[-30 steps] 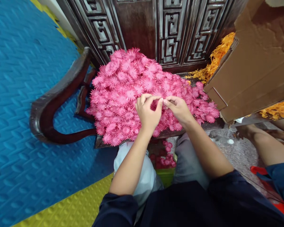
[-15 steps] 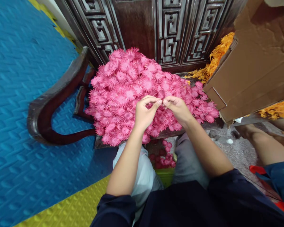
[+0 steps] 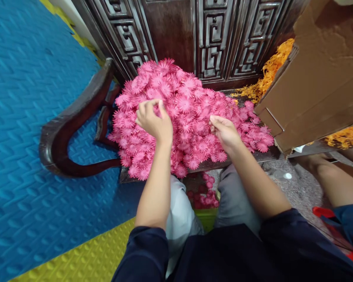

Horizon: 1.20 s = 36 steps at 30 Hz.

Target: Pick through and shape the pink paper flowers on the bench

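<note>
A large heap of pink artificial flowers (image 3: 182,105) with thin, spiky petals lies on a dark wooden bench seat (image 3: 202,166). Over the heap's left part is my left hand (image 3: 154,119), thumb and index finger pinched, the other fingers curled. Whatever is between those fingertips blends into the pink behind it. My right hand (image 3: 225,132) pinches a blurred pink flower (image 3: 206,112) at its fingertips, over the right part of the heap. The two hands are well apart.
A curved wooden armrest (image 3: 54,137) stands left, over blue mats (image 3: 17,156). The carved backrest (image 3: 173,35) rises behind. At right, a cardboard box (image 3: 317,82) stands by orange artificial foliage (image 3: 278,58). Another person's leg (image 3: 332,176) shows beyond it. More pink flowers (image 3: 207,199) lie below, between my knees.
My hands, together at the fingertips before, have separated. The left moved left and up over the heap; the right shifted slightly right. Both remain pinched.
</note>
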### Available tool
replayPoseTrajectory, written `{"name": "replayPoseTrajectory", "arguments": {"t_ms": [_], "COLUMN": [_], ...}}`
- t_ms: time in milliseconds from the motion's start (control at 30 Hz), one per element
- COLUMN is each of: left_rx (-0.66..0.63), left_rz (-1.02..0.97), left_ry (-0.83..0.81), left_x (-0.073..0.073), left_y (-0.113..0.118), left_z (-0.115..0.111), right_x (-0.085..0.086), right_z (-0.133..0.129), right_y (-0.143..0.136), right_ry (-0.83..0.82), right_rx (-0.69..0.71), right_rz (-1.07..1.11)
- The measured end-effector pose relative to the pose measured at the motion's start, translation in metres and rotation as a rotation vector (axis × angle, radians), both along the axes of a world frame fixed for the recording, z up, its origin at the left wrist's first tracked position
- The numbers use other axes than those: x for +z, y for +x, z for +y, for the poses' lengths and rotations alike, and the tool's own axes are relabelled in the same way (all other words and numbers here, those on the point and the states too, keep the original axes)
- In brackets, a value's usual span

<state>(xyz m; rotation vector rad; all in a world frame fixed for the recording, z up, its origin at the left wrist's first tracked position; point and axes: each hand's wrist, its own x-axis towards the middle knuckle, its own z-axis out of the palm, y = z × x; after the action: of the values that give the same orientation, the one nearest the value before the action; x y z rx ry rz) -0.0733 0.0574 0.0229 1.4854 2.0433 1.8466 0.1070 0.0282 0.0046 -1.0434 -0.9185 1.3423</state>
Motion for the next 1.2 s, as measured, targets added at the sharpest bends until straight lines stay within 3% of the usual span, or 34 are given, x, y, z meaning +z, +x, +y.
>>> {"name": "replayPoseTrajectory", "arguments": {"t_ms": [100,200,367,467,667,800,1067,1200], "left_rx": [-0.095,-0.196,-0.563,-0.652,-0.738,-0.698,-0.719,-0.720], "left_rz": [0.089,0.077,0.088,0.005,-0.087,-0.139,0.033,0.029], "left_ry": [-0.040,0.012,-0.094,-0.093,-0.089,-0.119,-0.101,-0.101], "left_x": [-0.006,-0.007,-0.003,-0.005,-0.005,-0.005,-0.004,-0.004], "left_y": [0.002,0.015,0.036,0.039,0.037,0.039,0.039,0.038], "left_z": [0.000,-0.017,-0.038,-0.037,-0.036,-0.037,-0.040,-0.041], "right_x": [-0.001,0.001,0.006,0.008,0.007,0.008,0.009,0.009], "right_z": [0.001,0.000,-0.004,-0.005,-0.005,-0.004,-0.003,-0.004], "right_y": [0.000,-0.001,-0.002,0.000,0.000,-0.001,0.004,0.004], "right_ry": [-0.038,-0.065,-0.031,0.011,0.099,0.117,0.218,0.238], "right_rx": [-0.017,-0.011,0.070,0.086,0.045,0.045,0.071,0.099], "right_rz": [-0.050,-0.058,-0.065,-0.087,-0.149,-0.180,-0.286,-0.325]}}
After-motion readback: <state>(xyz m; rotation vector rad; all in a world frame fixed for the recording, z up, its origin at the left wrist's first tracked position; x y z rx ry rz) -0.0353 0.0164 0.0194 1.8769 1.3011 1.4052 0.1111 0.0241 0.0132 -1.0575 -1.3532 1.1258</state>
